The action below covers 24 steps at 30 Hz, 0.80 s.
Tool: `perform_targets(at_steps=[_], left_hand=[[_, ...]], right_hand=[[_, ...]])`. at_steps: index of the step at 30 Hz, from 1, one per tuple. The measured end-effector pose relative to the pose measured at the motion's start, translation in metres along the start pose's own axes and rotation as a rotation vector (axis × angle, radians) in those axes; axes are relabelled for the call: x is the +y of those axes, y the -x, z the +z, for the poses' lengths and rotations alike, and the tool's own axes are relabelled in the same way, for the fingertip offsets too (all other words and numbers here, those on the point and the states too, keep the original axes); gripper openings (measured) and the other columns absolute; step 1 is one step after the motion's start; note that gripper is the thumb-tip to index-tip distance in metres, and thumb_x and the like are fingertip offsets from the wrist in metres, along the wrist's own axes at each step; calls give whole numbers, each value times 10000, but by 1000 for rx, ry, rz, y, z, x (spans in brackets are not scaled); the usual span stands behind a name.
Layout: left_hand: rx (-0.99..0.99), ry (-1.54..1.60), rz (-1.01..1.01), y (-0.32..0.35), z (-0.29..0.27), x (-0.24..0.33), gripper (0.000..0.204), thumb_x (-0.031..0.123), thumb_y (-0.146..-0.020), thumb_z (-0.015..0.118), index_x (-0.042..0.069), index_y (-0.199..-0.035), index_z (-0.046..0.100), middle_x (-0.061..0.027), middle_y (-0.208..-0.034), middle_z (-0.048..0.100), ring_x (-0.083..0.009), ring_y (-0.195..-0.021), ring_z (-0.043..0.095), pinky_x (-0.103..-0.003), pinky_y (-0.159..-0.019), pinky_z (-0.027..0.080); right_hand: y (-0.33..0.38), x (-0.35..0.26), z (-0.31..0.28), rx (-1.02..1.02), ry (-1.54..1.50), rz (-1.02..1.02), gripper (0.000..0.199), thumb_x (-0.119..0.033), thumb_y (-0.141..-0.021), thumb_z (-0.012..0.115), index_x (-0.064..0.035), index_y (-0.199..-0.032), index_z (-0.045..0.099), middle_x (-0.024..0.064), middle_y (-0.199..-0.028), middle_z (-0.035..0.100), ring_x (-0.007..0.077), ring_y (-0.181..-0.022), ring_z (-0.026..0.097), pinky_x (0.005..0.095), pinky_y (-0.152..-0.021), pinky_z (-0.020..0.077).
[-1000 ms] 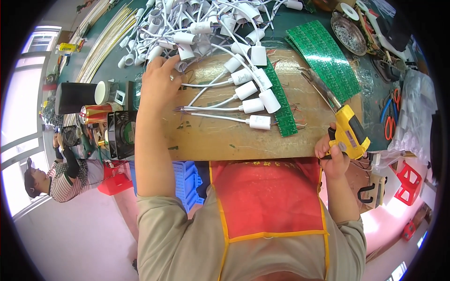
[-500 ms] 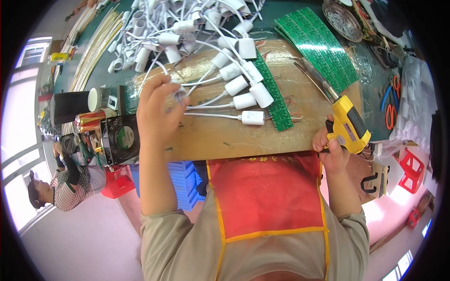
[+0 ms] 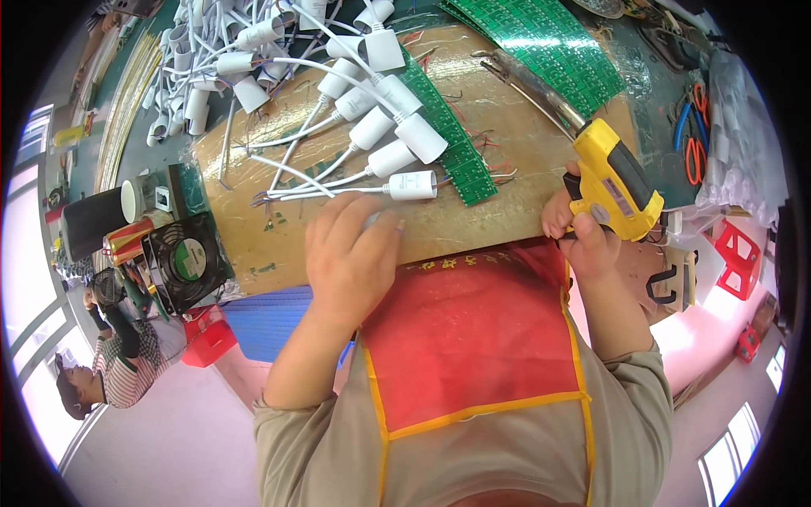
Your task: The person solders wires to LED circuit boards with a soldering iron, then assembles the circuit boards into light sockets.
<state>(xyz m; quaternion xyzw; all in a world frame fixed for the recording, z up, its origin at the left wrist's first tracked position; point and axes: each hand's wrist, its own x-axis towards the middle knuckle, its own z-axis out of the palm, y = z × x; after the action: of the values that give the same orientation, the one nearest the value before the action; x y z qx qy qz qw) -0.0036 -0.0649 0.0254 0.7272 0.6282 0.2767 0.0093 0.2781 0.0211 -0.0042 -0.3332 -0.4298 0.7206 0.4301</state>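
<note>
My left hand [image 3: 351, 253] has brought another lamp holder [image 3: 372, 220], clasped, to the row [image 3: 390, 158]; my right hand [image 3: 585, 235] grips the soldering gun [image 3: 610, 173].

Right grip [image 3: 581, 232] holds yellow soldering gun [image 3: 615, 177]; left grip [image 3: 352, 253] near white sockets [image 3: 391, 158]

Left hand [image 3: 353, 253]: blurred, mostly hiding a white piece [image 3: 372, 220].
White sockets [image 3: 235, 63], green boards [image 3: 549, 51]: cut off by upper edge.
Yellow tool [image 3: 610, 173]: grip partly covered by right hand [image 3: 581, 230].

Fan [image 3: 182, 262] L of board [image 3: 291, 241], w/ PCB strip [image 3: 448, 135] on board btwn sockets [image 3: 393, 156] & soldering gun [image 3: 612, 173].
</note>
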Motion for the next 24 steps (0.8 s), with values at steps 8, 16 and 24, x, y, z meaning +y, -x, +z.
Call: perform_targets(at_steps=[8,16,24], left_hand=[[34,182,-148,-6,8,23,193,32,-724,785,57,-899,706,-100,-900,655,-274,-820,621,-367,-718,503],[-190,143,-227,-6,-3,33,238,91,-741,777,79,-965,699,-94,-1008,609,-277,-865,617,-372,-725,510],[-284,179,-224,-15,-13,35,296,82,-731,774,88,-1011,680,-107,-1050,610,-321,-935,618,-403,-781,511]], right_hand=[[0,0,0,-21,25,-49,732,-388,-882,727,-5,-1413,399,17,-750,472,136,-616,460,299,-581,404],[0,-2,0,-10,69,-21,749,-390,-876,728,4,-1415,389,19,-749,468,135,-620,464,297,-590,414],[0,-4,2,-18,65,-12,736,-361,-878,715,4,-1424,382,25,-755,472,137,-625,466,303,-597,419]])
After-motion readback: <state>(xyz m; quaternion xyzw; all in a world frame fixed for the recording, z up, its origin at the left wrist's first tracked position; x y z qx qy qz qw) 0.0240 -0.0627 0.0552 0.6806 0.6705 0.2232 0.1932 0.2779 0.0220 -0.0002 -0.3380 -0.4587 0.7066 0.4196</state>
